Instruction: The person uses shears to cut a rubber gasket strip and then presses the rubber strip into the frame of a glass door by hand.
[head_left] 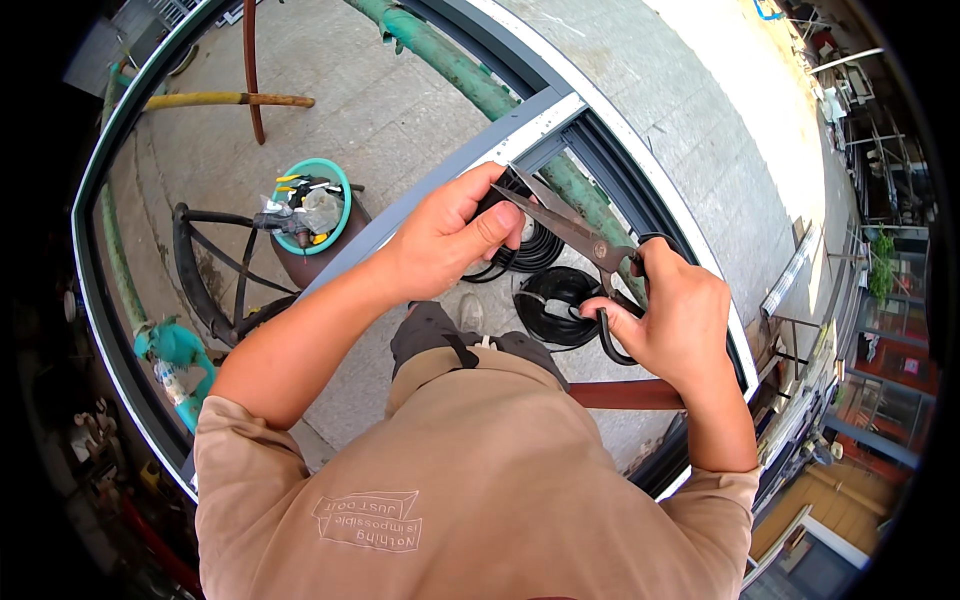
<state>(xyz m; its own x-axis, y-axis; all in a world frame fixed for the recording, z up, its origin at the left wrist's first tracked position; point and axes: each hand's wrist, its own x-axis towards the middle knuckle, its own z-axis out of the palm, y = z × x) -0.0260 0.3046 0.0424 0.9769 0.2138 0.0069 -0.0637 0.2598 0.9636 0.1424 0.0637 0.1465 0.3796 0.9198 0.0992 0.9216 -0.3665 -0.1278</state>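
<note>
My right hand (682, 312) grips the looped handles of dark metal scissors (603, 252). The scissor blades stand apart and point toward my left hand (462, 228). Between its thumb and fingers, my left hand pinches a black strip (513, 182), and the blade tips are right at that strip. Whether the blades touch it I cannot tell. Beneath both hands lies a large grey window frame (452, 178) with a crossbar. Below, on the floor, are a coil of black strip (540, 246) and a second black coil (556, 300), both partly hidden by my hands and the scissors.
Inside the frame's left part, a turquoise basin (345, 215) of tools rests on a brown round support. Green pipes (460, 70) run beneath the frame. A yellow pole (220, 99) and a black tubular stand (190, 270) are at the left. Cluttered shelving (870, 120) lines the far right.
</note>
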